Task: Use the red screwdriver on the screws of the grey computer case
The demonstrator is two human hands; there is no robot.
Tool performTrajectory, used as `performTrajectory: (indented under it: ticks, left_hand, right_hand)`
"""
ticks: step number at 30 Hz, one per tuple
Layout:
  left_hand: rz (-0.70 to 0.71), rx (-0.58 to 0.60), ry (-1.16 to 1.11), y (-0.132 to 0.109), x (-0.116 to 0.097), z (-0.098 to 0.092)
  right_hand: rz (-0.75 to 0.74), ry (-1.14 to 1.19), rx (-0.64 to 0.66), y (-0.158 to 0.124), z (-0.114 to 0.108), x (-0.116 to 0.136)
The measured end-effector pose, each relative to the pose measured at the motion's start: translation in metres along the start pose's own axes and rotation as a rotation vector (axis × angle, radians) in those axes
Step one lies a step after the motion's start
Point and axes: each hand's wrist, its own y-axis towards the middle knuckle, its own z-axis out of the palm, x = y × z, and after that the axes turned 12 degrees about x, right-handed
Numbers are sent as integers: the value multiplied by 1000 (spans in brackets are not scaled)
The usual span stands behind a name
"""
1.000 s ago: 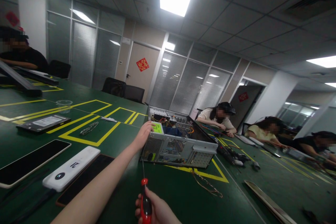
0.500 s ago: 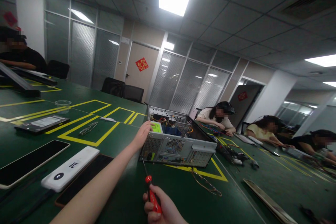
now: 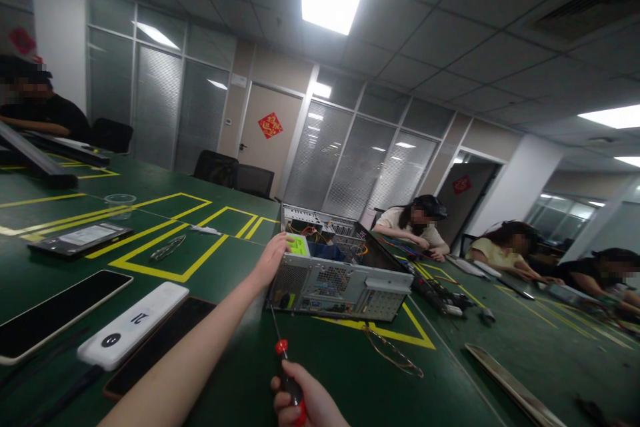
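Observation:
An opened computer case (image 3: 360, 290) lies on its side on the green table, rear panel facing me, with cables and a power supply with a green label (image 3: 299, 245) inside. My left hand (image 3: 275, 259) grips its upper left corner, fingers bent over the top edge beside that label. In my right hand (image 3: 303, 392) is a red and black screwdriver (image 3: 290, 380), fingers wrapped round the handle. Its thin shaft points up and away, the tip at the lower left corner of the rear panel. Whether the tip sits in a screw is too small to tell.
On the left lie a hard drive (image 3: 83, 237), a white power bank (image 3: 134, 327), a phone (image 3: 63, 313) and a clear plastic cup (image 3: 120, 205). A cable bundle (image 3: 393, 350) and a metal strip (image 3: 515, 387) lie at right. Several people work around the table.
The screwdriver handle has turned in my right hand: its black side shows where red showed before. The tip stays at the case's corner. My left hand and the case have hardly moved.

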Motion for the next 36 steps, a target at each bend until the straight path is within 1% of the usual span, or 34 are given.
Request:
performTrajectory:
  ticks: [3, 8, 10, 16, 19, 21, 22, 25, 28, 32, 36]
  left_hand:
    - [4, -3, 18, 0, 0, 0]
    - [15, -11, 23, 0, 1, 0]
    - [14, -4, 16, 1, 2, -1]
    - [9, 13, 0, 2, 4, -1]
    - [22, 2, -9, 1, 3, -1]
    - [28, -2, -19, 1, 3, -1]
    - [29, 0, -23, 1, 3, -1]
    - [15, 3, -28, 1, 4, 0]
    - [8, -1, -27, 0, 5, 0]
    - [27, -10, -26, 1, 4, 0]
    - [24, -8, -20, 1, 3, 0]
  right_hand:
    - [-36, 22, -70, 5, 1, -4]
    - [-27, -20, 12, 9, 1, -5]
    - [-24, 1, 12, 6, 2, -4]
    - [5, 8, -64, -6, 17, -1]
    - [-68, 62, -100, -4, 21, -4]
    - [-98, 51, -71, 0, 21, -5]
    - [-89, 28, -49, 2, 19, -5]
    - [-8, -28, 3, 4, 13, -2]
    - [26, -6, 16, -1, 8, 5]
    - [30, 22, -52, -9, 13, 7]
    - [-69, 65, -155, -10, 27, 2]
